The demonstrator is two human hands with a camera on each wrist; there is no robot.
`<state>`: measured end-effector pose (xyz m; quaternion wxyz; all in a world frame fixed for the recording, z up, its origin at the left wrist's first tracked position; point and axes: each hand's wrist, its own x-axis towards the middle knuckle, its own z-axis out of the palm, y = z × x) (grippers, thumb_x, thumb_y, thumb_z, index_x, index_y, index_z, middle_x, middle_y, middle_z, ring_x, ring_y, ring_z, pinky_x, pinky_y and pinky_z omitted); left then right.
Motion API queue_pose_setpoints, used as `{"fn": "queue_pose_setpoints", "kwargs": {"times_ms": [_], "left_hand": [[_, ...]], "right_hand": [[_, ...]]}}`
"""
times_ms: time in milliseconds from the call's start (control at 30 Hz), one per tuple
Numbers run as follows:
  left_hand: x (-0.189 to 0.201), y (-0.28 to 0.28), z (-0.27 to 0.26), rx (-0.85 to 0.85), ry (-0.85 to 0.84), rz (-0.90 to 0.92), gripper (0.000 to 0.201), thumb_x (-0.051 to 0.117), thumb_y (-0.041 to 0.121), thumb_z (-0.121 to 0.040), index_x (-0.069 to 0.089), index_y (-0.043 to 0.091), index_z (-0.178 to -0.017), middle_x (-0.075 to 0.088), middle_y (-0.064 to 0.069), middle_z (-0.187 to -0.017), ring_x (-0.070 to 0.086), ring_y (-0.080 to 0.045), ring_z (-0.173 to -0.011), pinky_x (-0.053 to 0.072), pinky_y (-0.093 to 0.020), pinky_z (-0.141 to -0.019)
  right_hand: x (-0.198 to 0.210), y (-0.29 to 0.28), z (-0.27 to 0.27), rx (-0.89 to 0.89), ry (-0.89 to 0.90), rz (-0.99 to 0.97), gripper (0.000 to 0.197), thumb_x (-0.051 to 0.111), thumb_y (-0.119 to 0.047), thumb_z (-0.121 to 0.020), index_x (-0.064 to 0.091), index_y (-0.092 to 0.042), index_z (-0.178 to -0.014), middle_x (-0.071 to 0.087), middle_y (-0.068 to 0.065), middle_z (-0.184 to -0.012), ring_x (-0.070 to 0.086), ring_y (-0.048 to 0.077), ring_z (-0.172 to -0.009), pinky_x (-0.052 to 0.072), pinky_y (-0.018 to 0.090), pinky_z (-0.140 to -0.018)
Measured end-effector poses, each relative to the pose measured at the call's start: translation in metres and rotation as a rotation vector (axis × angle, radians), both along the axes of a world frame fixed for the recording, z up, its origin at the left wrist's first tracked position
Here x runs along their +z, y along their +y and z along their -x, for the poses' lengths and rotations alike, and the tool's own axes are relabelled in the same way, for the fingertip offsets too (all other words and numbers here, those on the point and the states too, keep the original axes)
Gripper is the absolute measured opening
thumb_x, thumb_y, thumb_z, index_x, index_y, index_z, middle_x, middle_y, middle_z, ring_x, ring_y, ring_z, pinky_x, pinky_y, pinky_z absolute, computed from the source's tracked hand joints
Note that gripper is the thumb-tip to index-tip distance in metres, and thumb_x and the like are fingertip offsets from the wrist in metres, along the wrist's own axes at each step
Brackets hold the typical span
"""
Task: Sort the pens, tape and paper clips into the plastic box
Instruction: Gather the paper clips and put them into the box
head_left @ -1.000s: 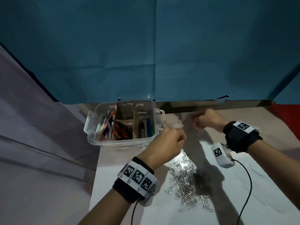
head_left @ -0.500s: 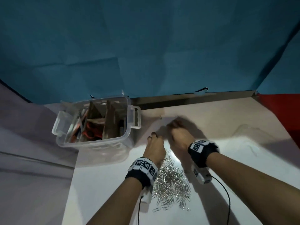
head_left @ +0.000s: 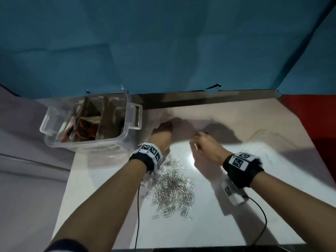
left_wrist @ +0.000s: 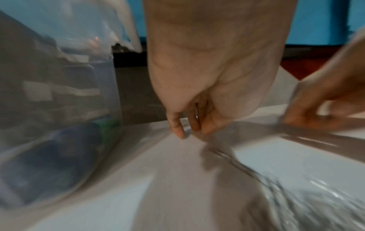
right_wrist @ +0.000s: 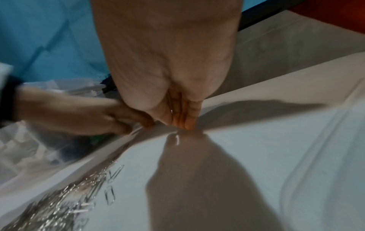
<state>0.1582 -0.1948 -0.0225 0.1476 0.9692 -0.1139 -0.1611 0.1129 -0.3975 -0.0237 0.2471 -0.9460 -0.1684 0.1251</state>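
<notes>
White table (head_left: 209,224) with a glossy top, its far edge against a blue backdrop. On it lie a heap of silver paper clips (head_left: 171,186) near the middle, a clear plastic box (head_left: 116,142) at the far left corner, and a transparent lid (head_left: 272,142) at the far right.

- I see the paper clips (head_left: 172,188) as thin bright metal, glinting.
- The plastic box (head_left: 87,140) looks clear, glossy plastic, with matt brown cardboard dividers (head_left: 107,122) inside.
- The desk (head_left: 236,215) is smooth, white, slightly shiny.
- My backdrop (head_left: 163,42) looks like matt blue cloth, creased.
</notes>
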Motion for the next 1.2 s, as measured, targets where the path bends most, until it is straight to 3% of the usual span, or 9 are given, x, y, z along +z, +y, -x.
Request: {"fn": "queue_pose_setpoints", "kwargs": {"times_ms": [67,200,367,533,633,767,967,1100,1200], "left_hand": [[-0.004,0.008,0.034,-0.043,-0.073,0.02,0.037,0.054,-0.004,-0.091,0.054,0.007,-0.126,0.061,-0.011,-0.126,0.062,-0.024,-0.105,0.051,-0.029,-0.094],[-0.01,0.02,0.1,-0.154,-0.1,0.09,0.025,0.056,-0.007,-0.088,0.063,0.007,-0.106,0.058,-0.005,-0.119,0.053,-0.02,-0.107,0.047,-0.03,-0.097],[0.001,0.046,0.138,-0.08,-0.098,0.232,0.04,0.051,0.001,-0.093,0.062,0.014,-0.13,0.057,0.001,-0.126,0.051,-0.016,-0.113,0.043,-0.028,-0.099],[-0.002,0.105,0.164,0.147,-0.078,0.19,0.035,0.052,0.002,-0.095,0.064,0.008,-0.128,0.057,-0.011,-0.124,0.057,-0.027,-0.111,0.045,-0.035,-0.1],[-0.008,0.127,0.179,0.222,0.013,0.099,0.03,0.049,-0.001,-0.09,0.058,0.006,-0.118,0.049,-0.011,-0.109,0.057,-0.033,-0.097,0.05,-0.04,-0.086],[-0.006,0.131,0.202,0.355,0.131,0.073,0.034,0.05,0.01,-0.096,0.044,0.01,-0.13,0.042,-0.01,-0.112,0.054,-0.031,-0.093,0.042,-0.033,-0.078],[-0.008,0.091,0.219,0.343,0.128,0.157,0.047,0.053,0.003,-0.093,0.044,0.008,-0.139,0.041,-0.012,-0.128,0.048,-0.028,-0.115,0.042,-0.03,-0.093],[-0.005,0.059,0.199,0.246,0.081,0.279,0.045,0.052,0.001,-0.092,0.049,0.008,-0.137,0.046,-0.013,-0.128,0.055,-0.03,-0.113,0.044,-0.032,-0.098],[0.001,0.071,0.184,0.305,0.085,0.33,0.045,0.053,0.013,-0.097,0.046,0.011,-0.141,0.047,-0.013,-0.133,0.057,-0.029,-0.116,0.044,-0.033,-0.099]], "right_hand": [[0.0,0.006,-0.004,-0.003,0.05,0.05,0.023,0.043,-0.01,-0.095,0.064,-0.001,-0.095,0.059,0.012,-0.098,0.058,0.027,-0.09,0.048,0.038,-0.083],[0.002,0.045,-0.003,0.026,0.051,0.052,0.015,0.054,-0.006,-0.088,0.064,-0.006,-0.099,0.058,0.013,-0.107,0.057,0.031,-0.098,0.049,0.04,-0.083],[0.004,0.091,0.0,0.078,0.032,0.088,0.037,0.05,-0.007,-0.087,0.057,-0.006,-0.123,0.05,0.015,-0.124,0.046,0.032,-0.114,0.046,0.046,-0.094],[0.0,0.094,0.038,0.264,-0.028,0.13,0.031,0.058,-0.002,-0.083,0.063,-0.009,-0.113,0.053,0.006,-0.114,0.046,0.023,-0.107,0.045,0.037,-0.086],[-0.004,0.082,0.069,0.346,0.007,0.144,0.044,0.055,0.002,-0.081,0.058,-0.012,-0.123,0.052,0.004,-0.116,0.045,0.022,-0.107,0.045,0.036,-0.087],[0.009,0.061,0.073,0.127,0.054,0.048,0.06,0.054,0.006,-0.083,0.048,-0.011,-0.14,0.051,0.009,-0.131,0.046,0.022,-0.12,0.042,0.034,-0.101],[0.005,0.056,0.096,-0.064,0.123,0.182,0.027,0.051,0.0,-0.086,0.056,-0.005,-0.112,0.046,0.008,-0.11,0.045,0.024,-0.104,0.038,0.029,-0.078],[-0.002,0.079,0.112,0.007,0.126,0.15,0.031,0.049,0.002,-0.083,0.056,-0.005,-0.112,0.049,0.011,-0.109,0.047,0.027,-0.105,0.045,0.038,-0.084],[0.002,0.072,0.105,-0.107,0.137,0.069,0.014,0.051,-0.002,-0.086,0.058,-0.004,-0.098,0.051,0.009,-0.098,0.053,0.028,-0.092,0.047,0.04,-0.081]]}}
